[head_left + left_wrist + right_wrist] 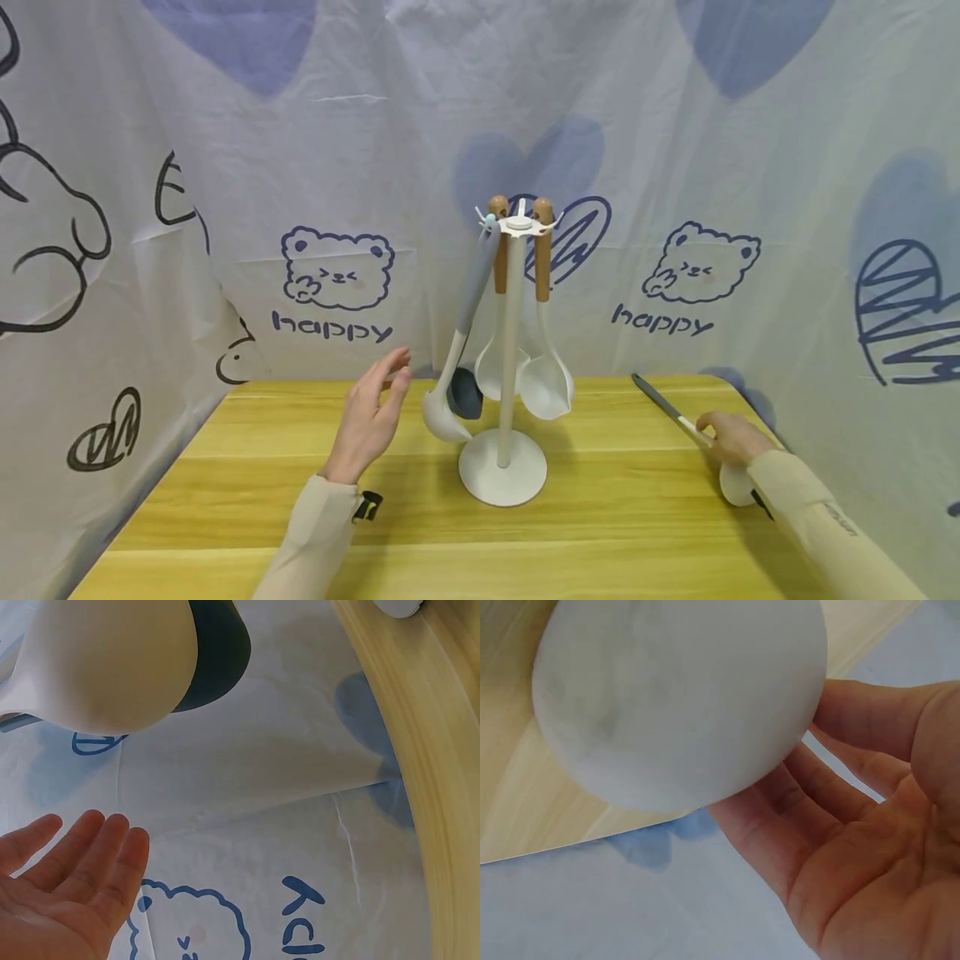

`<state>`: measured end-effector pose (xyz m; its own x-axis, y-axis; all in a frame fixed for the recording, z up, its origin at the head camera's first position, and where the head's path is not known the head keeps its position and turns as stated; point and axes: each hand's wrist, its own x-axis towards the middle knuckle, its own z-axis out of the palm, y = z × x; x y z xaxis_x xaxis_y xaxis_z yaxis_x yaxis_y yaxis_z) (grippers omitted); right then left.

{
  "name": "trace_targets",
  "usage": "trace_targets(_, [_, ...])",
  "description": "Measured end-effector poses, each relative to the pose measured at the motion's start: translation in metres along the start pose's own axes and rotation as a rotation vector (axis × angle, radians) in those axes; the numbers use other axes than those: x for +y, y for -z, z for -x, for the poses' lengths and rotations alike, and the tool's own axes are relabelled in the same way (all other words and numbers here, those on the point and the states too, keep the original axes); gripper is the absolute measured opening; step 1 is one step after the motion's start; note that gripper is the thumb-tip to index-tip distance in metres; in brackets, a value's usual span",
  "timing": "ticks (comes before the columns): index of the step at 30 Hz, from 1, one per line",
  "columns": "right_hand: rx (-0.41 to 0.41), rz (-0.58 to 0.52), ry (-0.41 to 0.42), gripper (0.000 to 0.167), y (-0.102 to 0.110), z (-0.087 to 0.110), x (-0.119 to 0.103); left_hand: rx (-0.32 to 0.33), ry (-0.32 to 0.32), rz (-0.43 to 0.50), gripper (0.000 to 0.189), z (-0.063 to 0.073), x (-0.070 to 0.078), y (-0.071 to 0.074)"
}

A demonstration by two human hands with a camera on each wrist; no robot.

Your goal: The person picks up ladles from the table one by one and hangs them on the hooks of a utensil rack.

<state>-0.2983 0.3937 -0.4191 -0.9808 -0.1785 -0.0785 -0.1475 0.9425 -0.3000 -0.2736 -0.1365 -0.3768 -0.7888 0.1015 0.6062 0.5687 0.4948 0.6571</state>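
Note:
On the right of the table, my right hand (735, 440) holds a ladle (737, 487) by its pale shaft, just above the white bowl. Its dark grey handle (658, 396) points away toward the back edge. In the right wrist view the bowl's rounded underside (682, 697) covers part of the fingers. My left hand (369, 417) is raised with fingers extended, touching nothing. Right of it, a grey-handled white ladle (447, 417) hangs from a white utensil stand (503, 471). That ladle's bowl also shows above the left hand (75, 892) in the left wrist view.
Also on the stand hang two white utensils with wooden handles (542, 258) and a dark-headed utensil (466, 394), partly hidden. A printed cloth (480, 100) surrounds the wooden table (247, 500) at the back and sides.

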Motion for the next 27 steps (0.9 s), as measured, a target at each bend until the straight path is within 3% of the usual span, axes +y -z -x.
trace_targets(11, [0.099,0.036,0.039,0.036,-0.0001,0.0023,0.0044,0.011,-0.009,0.002,0.044,0.0002,-0.0009,0.0001])
trace_targets(19, [0.090,0.001,0.082,0.035,0.0009,0.0024,0.0031,0.011,-0.001,0.011,0.045,0.0004,-0.0023,-0.0006])
trace_targets(27, [0.077,0.041,0.121,0.027,0.0031,0.0037,-0.0026,0.008,0.011,0.019,0.047,-0.0009,-0.0016,-0.0004])
